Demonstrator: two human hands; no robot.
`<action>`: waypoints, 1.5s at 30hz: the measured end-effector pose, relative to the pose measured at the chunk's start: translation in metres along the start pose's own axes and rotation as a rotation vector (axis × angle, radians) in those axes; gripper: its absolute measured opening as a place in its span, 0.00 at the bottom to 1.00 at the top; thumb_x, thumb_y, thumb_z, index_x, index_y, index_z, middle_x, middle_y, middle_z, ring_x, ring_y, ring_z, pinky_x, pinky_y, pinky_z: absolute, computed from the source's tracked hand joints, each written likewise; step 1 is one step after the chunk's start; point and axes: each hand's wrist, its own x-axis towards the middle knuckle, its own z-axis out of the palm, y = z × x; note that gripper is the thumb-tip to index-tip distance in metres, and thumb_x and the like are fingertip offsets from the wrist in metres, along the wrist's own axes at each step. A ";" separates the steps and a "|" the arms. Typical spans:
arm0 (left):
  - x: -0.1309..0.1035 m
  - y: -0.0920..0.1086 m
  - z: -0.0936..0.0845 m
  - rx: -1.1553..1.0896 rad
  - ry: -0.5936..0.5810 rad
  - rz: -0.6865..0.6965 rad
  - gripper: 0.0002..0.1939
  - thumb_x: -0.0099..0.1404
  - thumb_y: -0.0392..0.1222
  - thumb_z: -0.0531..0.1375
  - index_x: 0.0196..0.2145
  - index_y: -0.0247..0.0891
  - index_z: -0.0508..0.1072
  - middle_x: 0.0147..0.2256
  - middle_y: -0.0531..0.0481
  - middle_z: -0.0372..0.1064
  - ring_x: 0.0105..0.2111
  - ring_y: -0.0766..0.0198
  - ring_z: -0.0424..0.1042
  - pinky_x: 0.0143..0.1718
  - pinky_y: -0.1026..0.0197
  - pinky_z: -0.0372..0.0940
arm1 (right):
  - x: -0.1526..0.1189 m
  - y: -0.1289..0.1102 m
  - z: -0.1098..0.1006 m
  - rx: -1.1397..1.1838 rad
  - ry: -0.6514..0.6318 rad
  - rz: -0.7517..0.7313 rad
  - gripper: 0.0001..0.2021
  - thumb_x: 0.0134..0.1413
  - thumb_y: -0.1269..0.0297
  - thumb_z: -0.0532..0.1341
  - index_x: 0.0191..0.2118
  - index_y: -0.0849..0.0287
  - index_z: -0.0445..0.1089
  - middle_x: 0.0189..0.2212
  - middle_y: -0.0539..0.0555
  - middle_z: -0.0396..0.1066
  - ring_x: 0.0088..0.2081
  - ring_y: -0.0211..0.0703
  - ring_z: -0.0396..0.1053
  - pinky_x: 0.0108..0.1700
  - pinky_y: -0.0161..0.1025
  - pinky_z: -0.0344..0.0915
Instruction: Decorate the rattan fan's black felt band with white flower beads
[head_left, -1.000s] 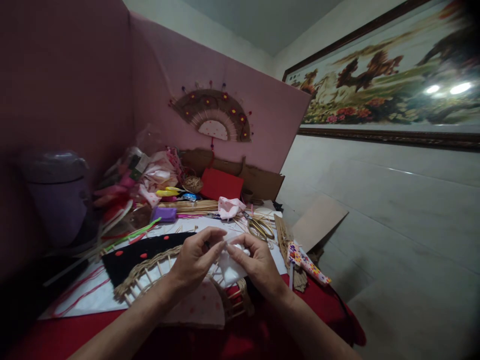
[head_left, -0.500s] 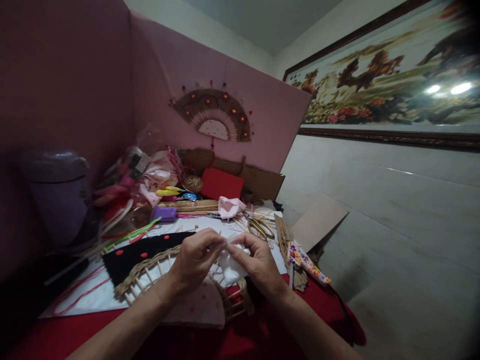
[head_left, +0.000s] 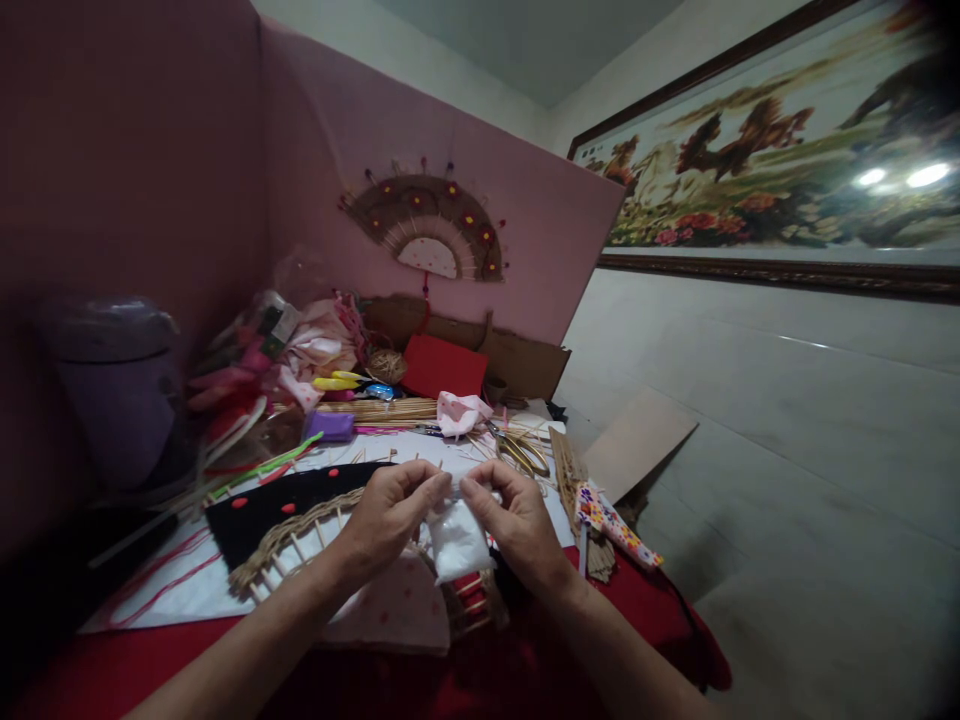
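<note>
Between my hands hangs a small clear plastic bag (head_left: 459, 540) with something white inside. My left hand (head_left: 401, 505) pinches its upper left edge, and the fingertips of my right hand (head_left: 514, 515) pinch the upper right edge. Beneath them lies a fan-shaped piece with a black band (head_left: 262, 515) bearing red dots, a braided cord strip (head_left: 289, 537), thin sticks and a pale, red-dotted lower part (head_left: 397, 610). My hands and the bag hide its middle.
Gold-handled scissors (head_left: 523, 455), a purple packet (head_left: 330, 427) and a bundle of sticks (head_left: 390, 412) lie behind my hands. A purple container (head_left: 124, 400) stands left. A finished fan (head_left: 427, 225) hangs on the pink board (head_left: 540, 230).
The bag now hangs lower and flatter between my hands, with more of it showing. My fingertips have moved slightly apart along its top edge.
</note>
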 end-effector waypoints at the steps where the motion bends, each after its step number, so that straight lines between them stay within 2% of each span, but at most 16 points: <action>1: 0.000 0.000 0.000 -0.014 0.002 -0.009 0.17 0.58 0.51 0.57 0.23 0.33 0.69 0.19 0.54 0.60 0.18 0.72 0.56 0.17 0.69 0.53 | 0.000 0.000 0.000 -0.003 0.005 0.005 0.12 0.51 0.55 0.59 0.28 0.60 0.65 0.23 0.47 0.61 0.23 0.32 0.55 0.25 0.30 0.55; 6: 0.000 0.002 0.001 -0.070 0.021 -0.013 0.12 0.53 0.46 0.62 0.30 0.33 0.71 0.25 0.53 0.65 0.22 0.72 0.60 0.20 0.70 0.56 | 0.001 0.001 -0.001 -0.022 0.050 0.024 0.12 0.52 0.55 0.58 0.28 0.60 0.65 0.21 0.46 0.61 0.22 0.32 0.54 0.23 0.30 0.53; 14: 0.000 -0.002 0.000 -0.068 0.033 -0.053 0.11 0.54 0.45 0.61 0.28 0.32 0.70 0.22 0.54 0.63 0.19 0.72 0.60 0.19 0.68 0.58 | 0.001 0.004 -0.002 -0.006 0.040 0.032 0.12 0.52 0.56 0.58 0.28 0.60 0.65 0.21 0.46 0.60 0.20 0.31 0.52 0.23 0.30 0.52; 27: 0.004 -0.003 -0.003 -0.068 -0.011 -0.082 0.13 0.54 0.46 0.62 0.27 0.31 0.70 0.21 0.55 0.62 0.19 0.72 0.60 0.19 0.69 0.58 | 0.003 0.003 -0.006 -0.045 0.011 -0.015 0.09 0.50 0.59 0.60 0.29 0.61 0.68 0.24 0.48 0.65 0.24 0.32 0.58 0.26 0.30 0.56; 35: 0.003 0.000 -0.002 -0.051 0.012 -0.082 0.12 0.53 0.45 0.62 0.27 0.31 0.70 0.21 0.55 0.63 0.19 0.72 0.60 0.19 0.68 0.58 | 0.007 0.003 -0.006 -0.061 -0.017 -0.018 0.10 0.50 0.59 0.60 0.28 0.62 0.69 0.23 0.49 0.65 0.26 0.34 0.60 0.28 0.31 0.57; 41: 0.003 0.001 -0.003 -0.095 0.031 -0.095 0.11 0.50 0.44 0.64 0.25 0.31 0.71 0.20 0.55 0.64 0.19 0.73 0.60 0.20 0.70 0.56 | 0.005 0.003 -0.005 -0.045 -0.024 -0.026 0.10 0.49 0.59 0.61 0.28 0.62 0.69 0.23 0.49 0.65 0.25 0.33 0.59 0.27 0.30 0.56; 45: 0.005 0.000 -0.003 -0.193 0.003 -0.132 0.13 0.47 0.44 0.66 0.29 0.32 0.72 0.21 0.54 0.68 0.19 0.73 0.63 0.20 0.70 0.58 | 0.005 0.003 -0.005 -0.011 0.004 -0.003 0.10 0.50 0.59 0.60 0.28 0.62 0.68 0.22 0.47 0.62 0.23 0.31 0.56 0.24 0.29 0.55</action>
